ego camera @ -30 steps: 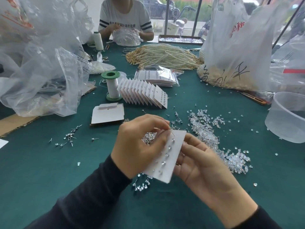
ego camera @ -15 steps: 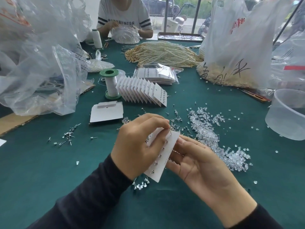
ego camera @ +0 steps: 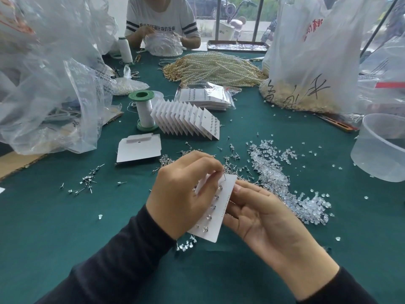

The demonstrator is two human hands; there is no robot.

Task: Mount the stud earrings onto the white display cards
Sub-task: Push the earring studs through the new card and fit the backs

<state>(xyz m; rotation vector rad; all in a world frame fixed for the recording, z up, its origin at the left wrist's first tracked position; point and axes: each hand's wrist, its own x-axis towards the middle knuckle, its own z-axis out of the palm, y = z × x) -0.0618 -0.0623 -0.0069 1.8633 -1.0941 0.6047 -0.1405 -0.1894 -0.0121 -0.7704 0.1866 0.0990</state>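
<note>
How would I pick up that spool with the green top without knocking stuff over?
Probably pinch the white middle of the spool, below its wider green rim, which would stop slipping. It stands upright, so come from the side, best from the left: the fanned cards crowd its right.

Across chest of white T-shirt (ego camera: 162,17), one line of black Chinese characters, ending 好萌的我啊. On white plastic bag (ego camera: 317,51), big black handwritten strokes and red print, illegible. On clear bag (ego camera: 65,95), tiny black print, unreadable.

display card (ego camera: 221,212) turned, face showing wider
</note>
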